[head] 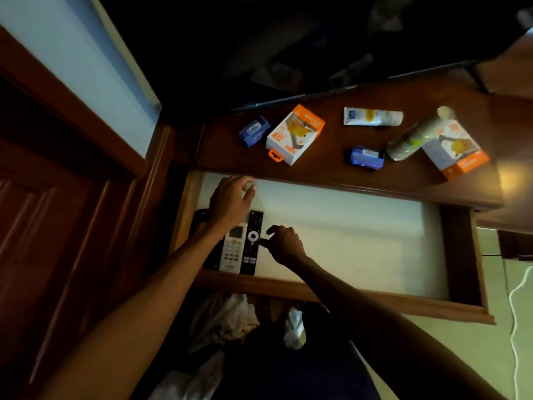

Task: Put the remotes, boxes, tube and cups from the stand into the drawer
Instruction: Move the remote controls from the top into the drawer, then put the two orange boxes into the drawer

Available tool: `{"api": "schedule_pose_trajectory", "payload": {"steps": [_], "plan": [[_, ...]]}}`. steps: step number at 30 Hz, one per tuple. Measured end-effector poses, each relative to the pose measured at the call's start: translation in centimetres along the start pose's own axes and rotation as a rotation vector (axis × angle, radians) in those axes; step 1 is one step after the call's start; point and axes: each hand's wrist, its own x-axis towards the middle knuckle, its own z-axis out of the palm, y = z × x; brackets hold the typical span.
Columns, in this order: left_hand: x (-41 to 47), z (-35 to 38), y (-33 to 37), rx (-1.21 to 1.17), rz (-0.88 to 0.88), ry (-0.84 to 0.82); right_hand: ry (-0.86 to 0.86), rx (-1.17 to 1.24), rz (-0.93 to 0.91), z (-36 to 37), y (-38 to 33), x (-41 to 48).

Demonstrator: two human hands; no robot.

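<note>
The open drawer [346,226] holds three remotes at its left end: a white one [233,249], a black one [252,241] and another black one [209,258] partly under my arm. My left hand [230,200] hovers above them, fingers spread, holding nothing. My right hand [284,243] has its fingers curled, touching the black remote's right edge. On the stand [331,171] lie two orange-white boxes [295,134] [455,148], two small blue boxes [253,131] [366,157], a white tube [372,116] and a stack of clear cups [415,137] on its side.
A dark TV screen [288,39] stands at the back of the stand. A wooden door [43,226] is on the left. Plastic bags [227,319] lie on the floor below the drawer. A white cable [516,313] runs at the right.
</note>
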Motion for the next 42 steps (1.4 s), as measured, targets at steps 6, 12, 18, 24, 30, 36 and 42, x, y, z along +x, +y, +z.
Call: {"api": "schedule_pose_trajectory", "payload": {"steps": [6, 12, 18, 24, 30, 36, 42], "plan": [[3.8, 0.3, 6.2, -0.132, 0.125, 0.052, 0.243, 0.129, -0.019, -10.7, 3.7, -1.3], [9.1, 2.9, 11.0, 0.142, 0.029, 0.093, 0.474, 0.209, 0.012, -19.6, 10.9, -1.1], [10.5, 5.8, 11.8, 0.292, -0.222, -0.020, 0.457, 0.198, 0.001, -23.3, 13.3, -0.7], [11.1, 5.4, 15.4, 0.191, -0.098, 0.176, 0.408, 0.137, 0.115, -27.7, 14.5, 0.4], [12.4, 4.4, 20.8, -0.099, 0.046, 0.237, 0.756, 0.001, 0.206, -33.8, 18.9, 1.3], [11.9, 5.0, 22.8, -0.198, 0.045, 0.197, 0.584, -0.027, 0.253, -37.9, 24.0, 4.7], [10.9, 4.7, 22.9, -0.232, 0.075, 0.159, 0.550, -0.051, 0.201, -37.7, 26.5, 4.5]]}}
